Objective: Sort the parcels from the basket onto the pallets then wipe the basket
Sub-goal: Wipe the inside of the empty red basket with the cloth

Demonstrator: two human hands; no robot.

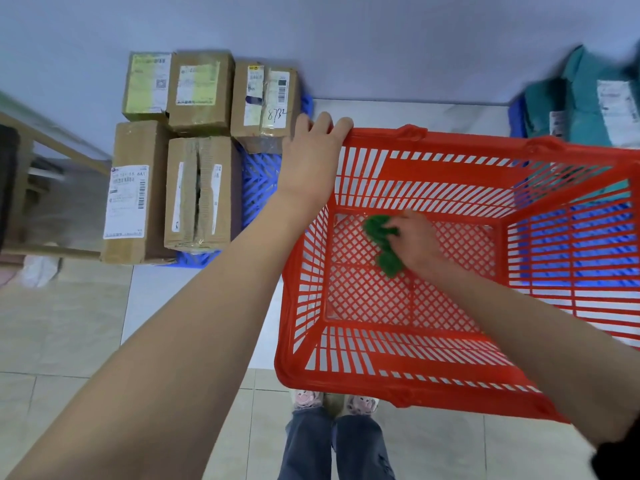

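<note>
Five brown cardboard parcels [180,147] stood packed together on a blue plastic lattice pallet [258,181] to the left, while teal plastic mailer bags [585,102] lay on another blue pallet [516,116] at the far right, the red slatted plastic basket [433,341] between them, its mouth upward and long axis running left to right. The left hand [311,150] was clamped on the basket's far-left rim corner; the right hand [417,237], inside, was closed on a crumpled green cloth [382,240] pressed to the lattice bottom.
</note>
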